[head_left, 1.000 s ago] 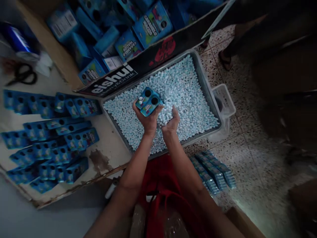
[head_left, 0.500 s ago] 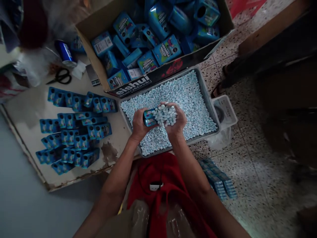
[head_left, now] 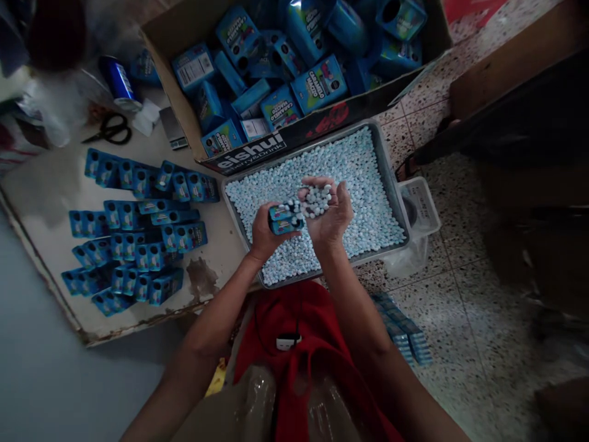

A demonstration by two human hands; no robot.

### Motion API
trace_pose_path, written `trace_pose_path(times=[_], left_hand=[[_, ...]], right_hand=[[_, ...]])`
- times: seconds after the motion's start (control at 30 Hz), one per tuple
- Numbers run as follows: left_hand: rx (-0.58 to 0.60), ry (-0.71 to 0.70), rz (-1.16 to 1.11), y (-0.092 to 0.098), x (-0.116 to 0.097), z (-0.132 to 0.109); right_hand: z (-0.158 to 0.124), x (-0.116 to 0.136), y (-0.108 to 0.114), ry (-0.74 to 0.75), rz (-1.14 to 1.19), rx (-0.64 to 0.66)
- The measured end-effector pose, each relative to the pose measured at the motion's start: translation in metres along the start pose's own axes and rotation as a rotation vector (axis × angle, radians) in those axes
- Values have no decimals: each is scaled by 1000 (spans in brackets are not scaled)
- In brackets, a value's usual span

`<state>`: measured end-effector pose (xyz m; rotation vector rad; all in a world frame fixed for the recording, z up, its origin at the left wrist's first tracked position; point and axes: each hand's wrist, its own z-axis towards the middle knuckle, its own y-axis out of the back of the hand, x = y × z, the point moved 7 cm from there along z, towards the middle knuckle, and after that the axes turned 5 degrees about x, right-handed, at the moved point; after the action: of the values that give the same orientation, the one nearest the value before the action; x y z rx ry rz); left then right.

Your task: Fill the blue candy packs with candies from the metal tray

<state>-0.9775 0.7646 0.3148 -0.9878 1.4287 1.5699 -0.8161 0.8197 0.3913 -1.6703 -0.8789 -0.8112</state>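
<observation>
My left hand [head_left: 262, 238] is wrapped round two small blue candy boxes [head_left: 285, 227], side by side, with some candies showing at their open ends. Close beside them, my right hand [head_left: 332, 222] is cupped palm up and holds a small heap of pale blue and white candies [head_left: 317, 199]. Its fingertips are near the boxes; whether they touch is unclear. Both hands are over a grey tray [head_left: 391, 175] filled with loose candies [head_left: 363, 215] of the same kind.
Several blue boxes [head_left: 142, 256] stand in rows on the table [head_left: 225, 248] at left, near scissors [head_left: 115, 130] and a blue can [head_left: 120, 85]. A carton [head_left: 294, 136] of larger blue packs adjoins the tray. More packs [head_left: 407, 334] and another person's foot [head_left: 407, 166] are on the floor.
The heap in my right hand has shrunk, and more of its palm shows. Its fingers have opened out a little. Candies now show at the ends of the boxes in my left hand.
</observation>
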Motion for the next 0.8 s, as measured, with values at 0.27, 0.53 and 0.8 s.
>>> trace_pose_path(times=[0.27, 0.53, 0.8], left_hand=[[45, -24, -7, -4, 5, 4], [-17, -28, -70, 4, 13, 17], [23, 49, -209, 19, 41, 11]], right_hand=[[6, -1, -4, 85, -65, 88], [-9, -5, -13, 142, -270, 278], [65, 0, 74, 228, -1381, 5]])
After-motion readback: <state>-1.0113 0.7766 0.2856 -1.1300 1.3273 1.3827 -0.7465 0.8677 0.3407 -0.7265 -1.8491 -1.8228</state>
